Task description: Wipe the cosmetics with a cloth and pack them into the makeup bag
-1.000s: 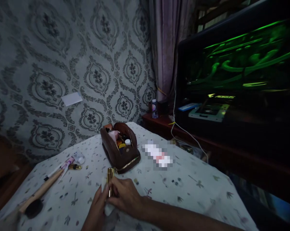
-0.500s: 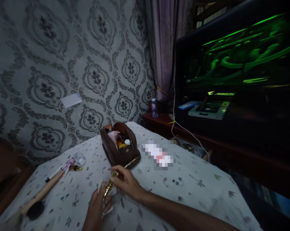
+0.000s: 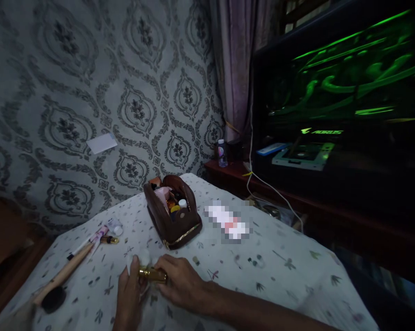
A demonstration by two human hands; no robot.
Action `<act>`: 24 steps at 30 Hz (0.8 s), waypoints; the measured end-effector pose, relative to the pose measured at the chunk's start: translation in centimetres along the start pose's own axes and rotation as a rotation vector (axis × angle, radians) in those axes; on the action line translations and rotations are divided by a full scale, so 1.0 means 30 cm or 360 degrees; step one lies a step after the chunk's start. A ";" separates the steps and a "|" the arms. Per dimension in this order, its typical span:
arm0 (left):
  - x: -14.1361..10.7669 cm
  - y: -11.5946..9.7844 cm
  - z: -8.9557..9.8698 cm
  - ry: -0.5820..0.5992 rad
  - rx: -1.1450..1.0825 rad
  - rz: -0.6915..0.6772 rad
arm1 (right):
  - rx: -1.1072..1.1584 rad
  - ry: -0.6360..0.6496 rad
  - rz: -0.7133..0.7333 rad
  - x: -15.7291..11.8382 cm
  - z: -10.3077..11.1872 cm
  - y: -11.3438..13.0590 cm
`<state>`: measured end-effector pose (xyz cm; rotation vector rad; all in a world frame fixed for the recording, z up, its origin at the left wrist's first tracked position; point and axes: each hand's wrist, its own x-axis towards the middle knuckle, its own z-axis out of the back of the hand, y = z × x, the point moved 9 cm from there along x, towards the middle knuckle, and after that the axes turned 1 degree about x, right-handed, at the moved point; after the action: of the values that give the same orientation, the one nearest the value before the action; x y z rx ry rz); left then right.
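Note:
A shiny gold tube (image 3: 152, 275) lies nearly level between my two hands, low in the view. My right hand (image 3: 183, 280) grips its right end with closed fingers. My left hand (image 3: 128, 289) is closed around a thin white cloth or tissue (image 3: 144, 258) and meets the tube's left end. Just beyond them stands an open brown bag (image 3: 174, 230) with a gold zipper, holding a white-capped item (image 3: 183, 203), a yellow item and a pink item.
At left on the patterned cover (image 3: 100, 271) lie a small gold-and-black tube (image 3: 110, 240), a clear tube (image 3: 116, 227), and a long brush (image 3: 64, 276). A blurred white-and-pink item (image 3: 228, 221) lies right of the bag. A small bottle (image 3: 222, 154) stands behind.
The gold tube has turned from steeply slanted to nearly level. My right hand has moved down, nearer to me, and my left hand has shifted slightly left.

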<state>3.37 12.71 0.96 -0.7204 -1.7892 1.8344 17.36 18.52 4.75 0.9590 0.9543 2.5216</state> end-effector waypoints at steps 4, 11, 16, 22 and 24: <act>-0.006 -0.059 -0.010 0.0123 0.0304 -0.0297 | 0.0085 0.0029 -0.0214 -0.002 -0.002 -0.019; -0.035 -0.099 -0.043 0.0299 0.0801 -0.0858 | 0.0925 0.0200 -0.0401 0.002 -0.069 -0.027; -0.060 -0.089 -0.078 0.0540 0.0992 -0.0925 | 0.1606 0.0321 -0.0475 0.001 -0.119 -0.024; -0.088 -0.134 -0.101 0.0611 0.1064 -0.1070 | 0.1820 0.0308 -0.0752 -0.011 -0.164 -0.074; -0.099 -0.144 -0.109 0.0624 0.1081 -0.1152 | 0.1848 0.0201 -0.0830 -0.011 -0.155 -0.094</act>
<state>7.67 13.34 5.36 -0.1121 -0.8929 1.4962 14.57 18.22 0.08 0.6124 2.4089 1.4767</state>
